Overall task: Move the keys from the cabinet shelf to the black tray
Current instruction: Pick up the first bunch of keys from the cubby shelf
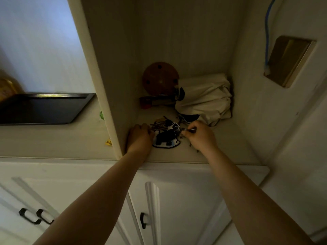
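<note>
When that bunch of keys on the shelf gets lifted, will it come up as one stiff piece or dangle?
Likely dangle: the keys hang loose on rings, with a flat black-and-white keychain charm attached. It may swing and clink. The right hand pinches a ring, so the rest probably trails below.

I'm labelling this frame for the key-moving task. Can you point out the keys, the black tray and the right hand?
keys (160, 125): head view, on the metal bunch.
black tray (44, 110): head view, on its bare floor.
right hand (200, 134): head view, on the back of the hand.
</note>
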